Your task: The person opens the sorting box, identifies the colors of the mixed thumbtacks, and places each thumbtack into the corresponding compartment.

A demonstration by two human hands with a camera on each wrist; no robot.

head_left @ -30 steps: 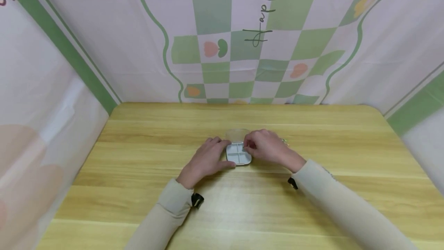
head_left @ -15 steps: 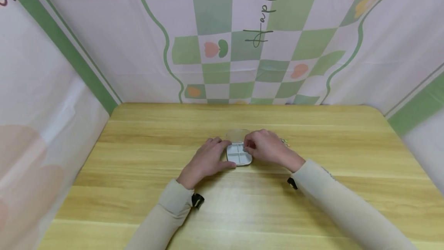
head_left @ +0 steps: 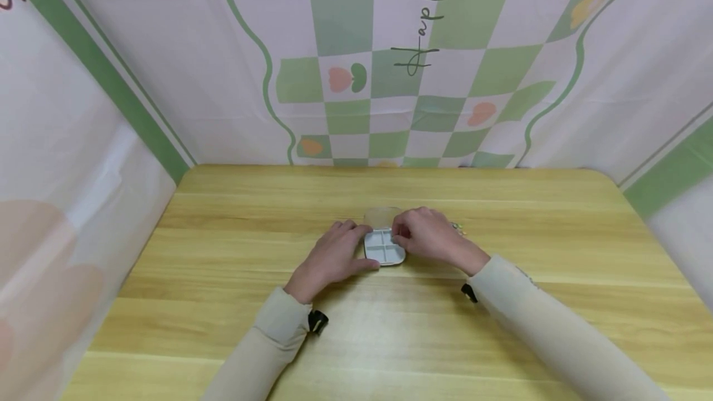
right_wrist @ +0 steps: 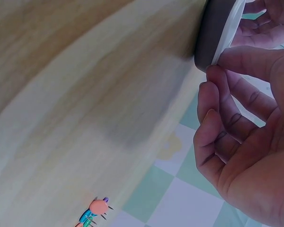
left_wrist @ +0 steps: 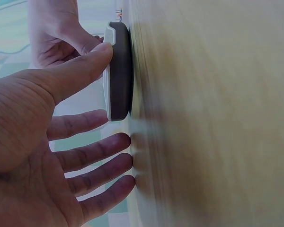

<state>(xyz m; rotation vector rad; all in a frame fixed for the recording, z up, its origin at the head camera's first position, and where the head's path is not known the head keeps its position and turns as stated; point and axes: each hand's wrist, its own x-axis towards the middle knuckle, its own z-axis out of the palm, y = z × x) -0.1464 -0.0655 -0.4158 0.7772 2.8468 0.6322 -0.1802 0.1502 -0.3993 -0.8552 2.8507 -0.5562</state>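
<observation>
A small pill box [head_left: 384, 255] lies on the table with its clear lid [head_left: 380, 216] swung back. Its pale inside is split by a cross-shaped divider; the outer shell [left_wrist: 120, 71] is dark. My left hand [head_left: 336, 254] steadies it from the left, thumb on the near edge and index finger at the far edge, other fingertips on the tabletop. Over the far right compartment, my right hand [head_left: 426, 234] has its thumb and index finger brought together inside the rim, the other fingers curled. I cannot tell whether anything is between those fingertips, which are hidden.
Several small colourful thumbtacks [right_wrist: 98, 207] lie on the wooden table [head_left: 356, 339] just right of my right hand, points showing. A patterned cloth [head_left: 390, 110] hangs behind the table's far edge, with more cloth at both sides.
</observation>
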